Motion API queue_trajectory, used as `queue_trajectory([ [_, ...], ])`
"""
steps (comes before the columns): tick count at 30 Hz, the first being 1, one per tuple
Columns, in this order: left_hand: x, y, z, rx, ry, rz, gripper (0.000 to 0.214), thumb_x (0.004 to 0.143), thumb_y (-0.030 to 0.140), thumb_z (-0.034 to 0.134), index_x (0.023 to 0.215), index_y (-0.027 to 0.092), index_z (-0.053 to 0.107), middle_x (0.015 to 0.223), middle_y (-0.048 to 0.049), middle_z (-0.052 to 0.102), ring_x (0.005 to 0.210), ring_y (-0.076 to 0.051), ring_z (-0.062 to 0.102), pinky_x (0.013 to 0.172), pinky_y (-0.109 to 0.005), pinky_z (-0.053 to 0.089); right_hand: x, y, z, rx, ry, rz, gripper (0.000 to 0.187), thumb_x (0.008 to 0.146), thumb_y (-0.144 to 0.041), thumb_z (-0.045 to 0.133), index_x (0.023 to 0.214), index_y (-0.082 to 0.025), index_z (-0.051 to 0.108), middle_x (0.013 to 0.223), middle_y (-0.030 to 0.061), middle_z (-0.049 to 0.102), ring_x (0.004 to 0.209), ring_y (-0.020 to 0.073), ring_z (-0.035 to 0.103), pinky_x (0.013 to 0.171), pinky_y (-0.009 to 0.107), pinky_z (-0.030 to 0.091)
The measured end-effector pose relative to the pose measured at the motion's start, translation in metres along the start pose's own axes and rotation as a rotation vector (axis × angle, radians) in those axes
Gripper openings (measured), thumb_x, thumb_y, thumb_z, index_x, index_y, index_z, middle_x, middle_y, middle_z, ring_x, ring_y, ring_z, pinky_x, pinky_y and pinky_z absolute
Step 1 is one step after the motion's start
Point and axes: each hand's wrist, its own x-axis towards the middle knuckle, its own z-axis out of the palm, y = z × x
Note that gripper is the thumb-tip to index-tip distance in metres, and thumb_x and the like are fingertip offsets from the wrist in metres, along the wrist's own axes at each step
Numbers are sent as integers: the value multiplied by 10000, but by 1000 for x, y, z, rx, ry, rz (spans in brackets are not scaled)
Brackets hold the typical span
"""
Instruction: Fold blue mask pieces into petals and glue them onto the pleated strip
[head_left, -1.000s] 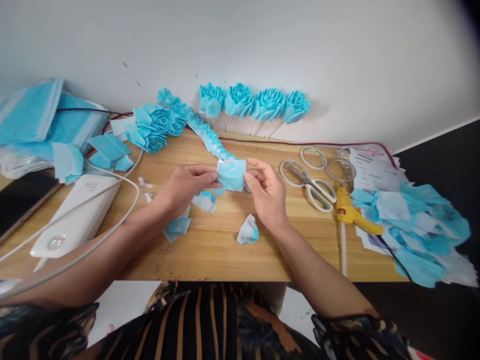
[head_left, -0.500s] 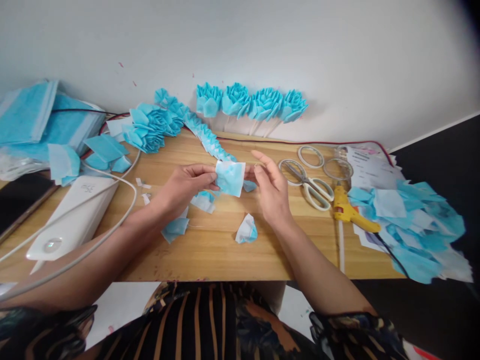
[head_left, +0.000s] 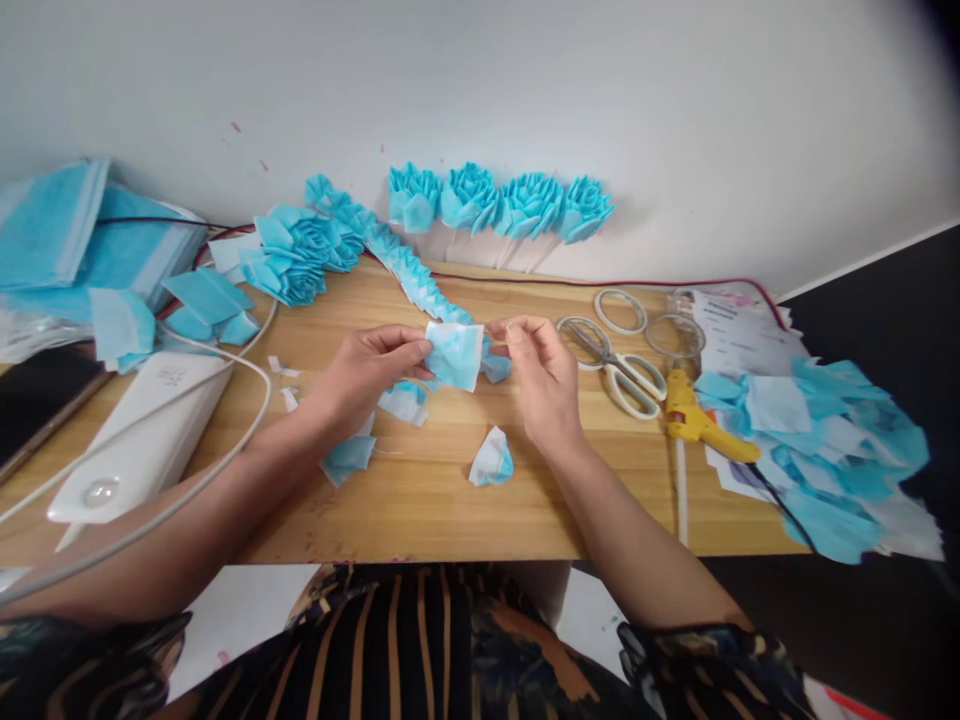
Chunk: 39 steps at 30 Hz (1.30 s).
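Observation:
My left hand (head_left: 382,362) pinches a square of light blue non-woven mask fabric (head_left: 455,356) by its left edge, above the middle of the table. Just right of that square is my right hand (head_left: 541,375), its thumb and fingertips drawn together; whatever is between them is too small to make out. Below the hands lie a folded white-and-blue fabric piece (head_left: 492,457) and more blue scraps (head_left: 349,456). Behind the square, a row of folded blue petals (head_left: 409,270) runs back to the left.
Blue fabric roses (head_left: 471,198) on sticks lean at the wall. To the right are scissors (head_left: 634,385), tape rolls (head_left: 621,311), a yellow glue gun (head_left: 701,425) and a fabric pile (head_left: 847,460). A white power bank (head_left: 142,430) with a cable and stacked masks (head_left: 52,230) occupy the left.
My right hand's fingers, earlier raised and spread, have curled in toward the thumb. The fabric square has shifted slightly left, still in my left hand.

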Motion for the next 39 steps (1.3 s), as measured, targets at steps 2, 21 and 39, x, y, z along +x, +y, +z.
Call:
queue_trajectory([
  [2, 0, 1, 1, -11, 19, 0, 236, 706, 342, 855, 835, 156, 786, 759, -22, 758, 683, -137, 690, 711, -262, 552, 0, 0, 0, -6, 4, 4, 144, 968, -407, 620, 1004, -269, 641, 1054, 27, 737, 1031, 176, 690, 894, 338, 556],
  [21, 2, 1, -2, 1, 17, 73, 218, 742, 346, 822, 784, 140, 764, 748, -30, 743, 682, -143, 684, 736, -284, 570, -1, -4, 2, 343, -217, 236, 99, 830, -167, 526, 824, -228, 604, 627, -64, 435, 571, 105, 378, 612, 283, 404],
  [39, -1, 5, -4, 94, -154, 88, 230, 828, 350, 752, 693, 169, 708, 585, 8, 642, 540, -106, 566, 583, -247, 435, 0, 6, -2, 49, -119, 67, 384, 975, -557, 587, 1250, -289, 595, 904, -8, 683, 886, 156, 666, 861, 339, 533],
])
